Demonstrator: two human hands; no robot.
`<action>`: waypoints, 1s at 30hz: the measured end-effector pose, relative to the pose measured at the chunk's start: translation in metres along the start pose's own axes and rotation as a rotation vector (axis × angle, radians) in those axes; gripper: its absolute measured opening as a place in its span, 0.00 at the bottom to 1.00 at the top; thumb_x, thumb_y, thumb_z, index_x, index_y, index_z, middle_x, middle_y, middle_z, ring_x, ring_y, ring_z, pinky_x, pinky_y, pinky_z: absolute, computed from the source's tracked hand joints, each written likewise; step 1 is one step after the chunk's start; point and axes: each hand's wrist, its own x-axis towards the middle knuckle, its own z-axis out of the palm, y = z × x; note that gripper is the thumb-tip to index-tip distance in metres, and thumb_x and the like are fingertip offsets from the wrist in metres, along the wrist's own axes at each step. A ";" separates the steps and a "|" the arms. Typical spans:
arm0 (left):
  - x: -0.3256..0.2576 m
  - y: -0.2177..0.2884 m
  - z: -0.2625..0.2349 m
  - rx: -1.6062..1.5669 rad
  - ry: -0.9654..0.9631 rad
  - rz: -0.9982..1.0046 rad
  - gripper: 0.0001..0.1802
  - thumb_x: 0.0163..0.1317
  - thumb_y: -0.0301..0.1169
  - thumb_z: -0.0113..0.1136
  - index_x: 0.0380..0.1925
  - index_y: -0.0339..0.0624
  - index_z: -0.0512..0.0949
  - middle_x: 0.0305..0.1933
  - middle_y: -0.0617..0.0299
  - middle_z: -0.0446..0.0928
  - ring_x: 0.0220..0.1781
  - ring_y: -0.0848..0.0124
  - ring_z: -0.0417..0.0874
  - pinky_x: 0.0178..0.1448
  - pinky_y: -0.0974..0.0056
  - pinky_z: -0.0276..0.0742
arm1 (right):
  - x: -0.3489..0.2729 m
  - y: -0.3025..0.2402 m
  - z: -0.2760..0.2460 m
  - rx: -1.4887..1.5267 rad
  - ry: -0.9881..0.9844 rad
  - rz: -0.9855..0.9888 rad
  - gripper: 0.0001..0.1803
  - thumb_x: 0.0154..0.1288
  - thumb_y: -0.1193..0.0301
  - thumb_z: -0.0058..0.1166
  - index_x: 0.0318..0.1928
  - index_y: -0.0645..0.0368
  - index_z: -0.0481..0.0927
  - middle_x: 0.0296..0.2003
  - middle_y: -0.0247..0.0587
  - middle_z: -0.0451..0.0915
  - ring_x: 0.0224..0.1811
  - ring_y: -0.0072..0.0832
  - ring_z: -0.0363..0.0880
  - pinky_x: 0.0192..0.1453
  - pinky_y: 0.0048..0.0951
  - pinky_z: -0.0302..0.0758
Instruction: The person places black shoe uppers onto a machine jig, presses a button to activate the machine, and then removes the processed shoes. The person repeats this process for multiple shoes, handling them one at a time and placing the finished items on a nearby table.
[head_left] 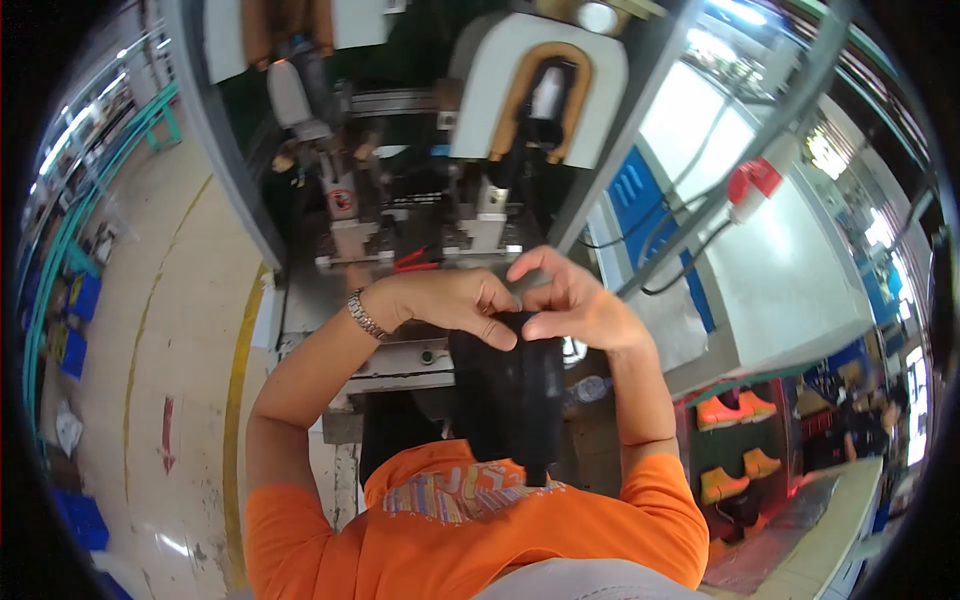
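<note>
My left hand (450, 302), with a metal-banded watch (366, 314) on its wrist, and my right hand (585, 308) meet in front of my chest. Both have bent fingers and thumbs drawn in toward each other. What is pinched between them is too small and dark to name. Directly below the thumbs, a black, soft-looking piece (508, 390) spreads down over my orange shirt; whether my fingers grip its upper edge I cannot tell. Beyond the hands stands a two-station machine, with a dark shoe-shaped form (545, 100) at its right station and a metal form (288, 95) at its left.
A red-handled tool (415, 262) lies on the machine bed, near a push button (428, 357) at its front. Grey frame posts (232, 150) flank the machine. To the right are a white cabinet (790, 290), a red plug (752, 185) with cable, and a rack of orange shoes (735, 410).
</note>
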 end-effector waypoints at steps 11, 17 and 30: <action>-0.107 -0.007 -0.038 -0.850 0.556 0.365 0.26 0.58 0.27 0.53 0.58 0.43 0.60 0.55 0.61 0.69 0.49 0.71 0.74 0.53 0.66 0.69 | 0.132 0.045 -0.017 0.736 0.148 -0.141 0.23 0.57 0.69 0.52 0.52 0.65 0.67 0.46 0.46 0.74 0.43 0.34 0.76 0.48 0.31 0.73; -0.158 -0.014 -0.059 -0.731 0.579 0.382 0.30 0.54 0.25 0.57 0.57 0.43 0.60 0.51 0.64 0.71 0.48 0.76 0.74 0.52 0.72 0.69 | 0.175 0.035 -0.014 0.717 -0.368 -0.233 0.18 0.53 0.73 0.56 0.46 0.61 0.71 0.43 0.40 0.75 0.42 0.28 0.76 0.47 0.30 0.73; -0.210 -0.001 -0.145 -0.195 1.084 0.367 0.15 0.60 0.31 0.52 0.47 0.41 0.69 0.41 0.69 0.73 0.44 0.80 0.72 0.48 0.72 0.69 | 0.282 -0.048 0.000 0.316 -0.010 -0.648 0.07 0.61 0.77 0.48 0.40 0.59 0.72 0.36 0.33 0.77 0.39 0.17 0.73 0.45 0.18 0.67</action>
